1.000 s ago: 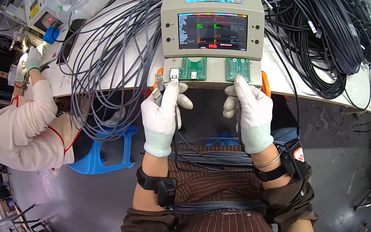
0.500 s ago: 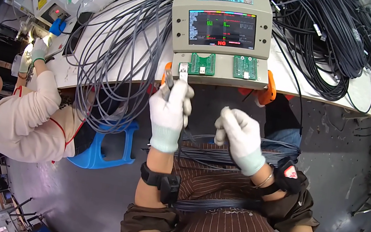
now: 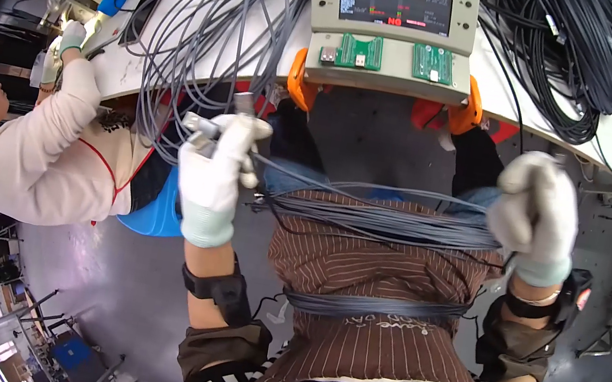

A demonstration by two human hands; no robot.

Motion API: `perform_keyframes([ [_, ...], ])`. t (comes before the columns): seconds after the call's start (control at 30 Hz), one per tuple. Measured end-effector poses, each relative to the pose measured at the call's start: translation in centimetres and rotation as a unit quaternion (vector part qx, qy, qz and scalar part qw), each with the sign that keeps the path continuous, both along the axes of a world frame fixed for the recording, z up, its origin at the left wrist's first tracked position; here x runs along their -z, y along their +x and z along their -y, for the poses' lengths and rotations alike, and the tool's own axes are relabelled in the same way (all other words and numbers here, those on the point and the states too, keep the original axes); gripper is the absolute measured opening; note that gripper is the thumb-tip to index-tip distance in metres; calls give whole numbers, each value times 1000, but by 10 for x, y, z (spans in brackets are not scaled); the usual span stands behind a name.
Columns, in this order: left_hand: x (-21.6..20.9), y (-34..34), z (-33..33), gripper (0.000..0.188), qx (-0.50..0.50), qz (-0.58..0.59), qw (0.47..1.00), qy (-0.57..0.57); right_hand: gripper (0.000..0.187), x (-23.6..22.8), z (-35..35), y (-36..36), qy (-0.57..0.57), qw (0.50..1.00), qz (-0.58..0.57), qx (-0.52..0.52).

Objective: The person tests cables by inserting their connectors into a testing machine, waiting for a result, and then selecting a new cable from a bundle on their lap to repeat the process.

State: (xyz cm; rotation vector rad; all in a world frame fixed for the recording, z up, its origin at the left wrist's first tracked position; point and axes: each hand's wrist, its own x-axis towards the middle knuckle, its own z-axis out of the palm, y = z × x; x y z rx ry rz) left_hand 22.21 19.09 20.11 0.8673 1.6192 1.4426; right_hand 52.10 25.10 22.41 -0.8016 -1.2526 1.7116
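My left hand [image 3: 212, 174], in a white glove with a pale green cuff, is closed around grey cable plugs [image 3: 203, 126], whose metal ends stick out past the fingers. It is held left of my lap, away from the bench. My right hand [image 3: 540, 208], gloved alike, is curled closed to the right of my lap and slightly blurred; what its fingers hold cannot be made out. Between the hands, a bundle of grey cables [image 3: 390, 222] lies across my brown striped apron [image 3: 365, 271]. The beige tester [image 3: 382, 82] with a lit screen and two green boards stands ahead of me.
Grey cables [image 3: 211, 35] hang over the white bench's [image 3: 517, 106] edge on the left; black cable coils [image 3: 577, 91] lie at right. Orange clamps [image 3: 302, 80] flank the tester. At left a co-worker [image 3: 60, 148] works beside a blue stool [image 3: 154, 213].
My left hand has drawn back from the tester's left socket, plugs still in it, and moved left. My right hand has moved outward to the right. The tester appears higher in view.
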Motion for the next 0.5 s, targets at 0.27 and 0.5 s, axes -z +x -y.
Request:
perform_keyframes([
  [0.27, 31, -85, 61, 31, -150, 45, 987, 29, 33, -28, 8, 209, -2, 939, 38, 341],
  [0.5, 61, -164, 128, 36, -366, 93, 924, 69, 34, 2, 80, 344, -239, 816, 330, 411],
])
